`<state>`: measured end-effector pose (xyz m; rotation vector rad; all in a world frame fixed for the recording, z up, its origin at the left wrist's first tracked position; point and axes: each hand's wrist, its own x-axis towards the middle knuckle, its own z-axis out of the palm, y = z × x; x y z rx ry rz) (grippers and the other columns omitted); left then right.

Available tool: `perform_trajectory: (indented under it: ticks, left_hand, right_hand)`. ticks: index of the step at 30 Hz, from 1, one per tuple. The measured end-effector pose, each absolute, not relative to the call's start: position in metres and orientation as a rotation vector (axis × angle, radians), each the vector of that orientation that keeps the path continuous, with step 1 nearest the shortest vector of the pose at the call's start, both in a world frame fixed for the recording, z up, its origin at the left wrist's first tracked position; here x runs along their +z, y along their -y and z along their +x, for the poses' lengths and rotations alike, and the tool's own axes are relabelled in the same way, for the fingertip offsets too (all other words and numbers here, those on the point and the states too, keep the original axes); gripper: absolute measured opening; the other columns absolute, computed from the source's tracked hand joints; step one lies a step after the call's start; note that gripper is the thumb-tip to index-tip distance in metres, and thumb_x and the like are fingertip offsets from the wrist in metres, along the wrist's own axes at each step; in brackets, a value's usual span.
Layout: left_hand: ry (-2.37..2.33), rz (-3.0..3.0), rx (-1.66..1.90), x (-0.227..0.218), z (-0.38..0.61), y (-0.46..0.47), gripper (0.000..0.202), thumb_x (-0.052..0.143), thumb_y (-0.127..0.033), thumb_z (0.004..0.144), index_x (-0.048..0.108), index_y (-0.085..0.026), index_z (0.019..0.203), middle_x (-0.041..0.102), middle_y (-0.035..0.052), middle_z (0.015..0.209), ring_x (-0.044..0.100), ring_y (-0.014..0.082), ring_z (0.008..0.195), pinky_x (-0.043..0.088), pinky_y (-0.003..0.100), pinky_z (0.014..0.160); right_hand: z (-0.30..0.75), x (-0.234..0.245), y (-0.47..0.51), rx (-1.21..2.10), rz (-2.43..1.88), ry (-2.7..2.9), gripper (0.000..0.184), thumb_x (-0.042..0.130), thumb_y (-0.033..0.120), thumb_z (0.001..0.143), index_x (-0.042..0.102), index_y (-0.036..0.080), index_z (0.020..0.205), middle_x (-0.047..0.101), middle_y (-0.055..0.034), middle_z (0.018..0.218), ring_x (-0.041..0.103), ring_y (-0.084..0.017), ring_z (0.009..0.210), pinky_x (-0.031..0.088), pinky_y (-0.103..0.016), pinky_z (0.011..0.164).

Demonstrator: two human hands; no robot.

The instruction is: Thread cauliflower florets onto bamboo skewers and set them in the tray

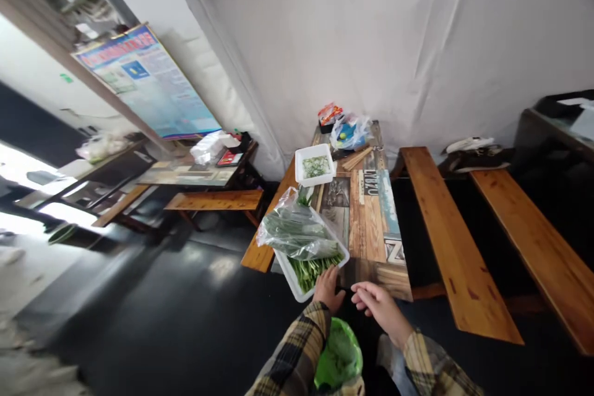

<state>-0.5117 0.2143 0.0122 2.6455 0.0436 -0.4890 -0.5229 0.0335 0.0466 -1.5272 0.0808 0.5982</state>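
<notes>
My left hand (328, 289) reaches over the near right corner of a white plastic tray (286, 273), its fingertips at the cut ends of green leafy stems (306, 271) and its thumb held apart. Lying across the tray is a clear plastic bag (299, 229) full of long green vegetables. To the right, past the table's near edge, my right hand (378, 308) hovers with fingers loosely bent and nothing visible in it. Below both hands stands a bin lined with a bright green bag (341, 352).
Farther along the patterned wooden table (366, 223) sit a white tub (310, 179) of chopped greens, chopsticks (357, 158) and a plastic bag (351, 131). Wooden benches (455, 247) flank it on the right. Another table (190, 174) and a poster (148, 86) are at left.
</notes>
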Motion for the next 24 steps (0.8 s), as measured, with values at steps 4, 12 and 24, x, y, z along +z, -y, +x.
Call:
perform_trajectory:
  ticks: [4,12,24]
  left_hand:
    - [-0.153,2.525,-0.141,0.012,-0.559,-0.226,0.069,0.057,-0.021,0.069,0.045,-0.017,0.136,0.034,0.0127,0.151,0.029,0.0304,0.139,0.023,0.051,0.114]
    - [-0.840,2.071,0.172,-0.008,-0.654,-0.274,0.051,0.056,-0.027,0.072,0.056,-0.015,0.122,0.059,0.0145,0.124,0.061,0.0252,0.108,0.052,0.039,0.090]
    - [-1.084,1.766,0.084,-0.030,-0.623,-0.244,0.064,0.058,-0.029,0.070,0.050,-0.010,0.130,0.068,0.0134,0.114,0.063,0.0221,0.109,0.049,0.026,0.089]
  right_hand:
    - [-0.513,0.039,-0.030,0.565,-1.625,-0.020,0.052,0.050,0.059,0.078,0.063,0.015,0.101,0.071,-0.0083,0.082,0.065,-0.020,0.071,0.046,-0.029,0.058]
    - [-0.524,0.037,-0.046,0.426,-1.959,0.357,0.046,0.043,0.052,0.084,0.061,0.016,0.106,0.071,-0.0118,0.101,0.067,-0.024,0.094,0.051,-0.037,0.083]
    - [-0.391,0.048,-0.145,0.341,-2.359,1.108,0.064,0.058,0.027,0.077,0.044,0.017,0.139,0.043,-0.0128,0.146,0.035,-0.026,0.136,0.025,-0.039,0.113]
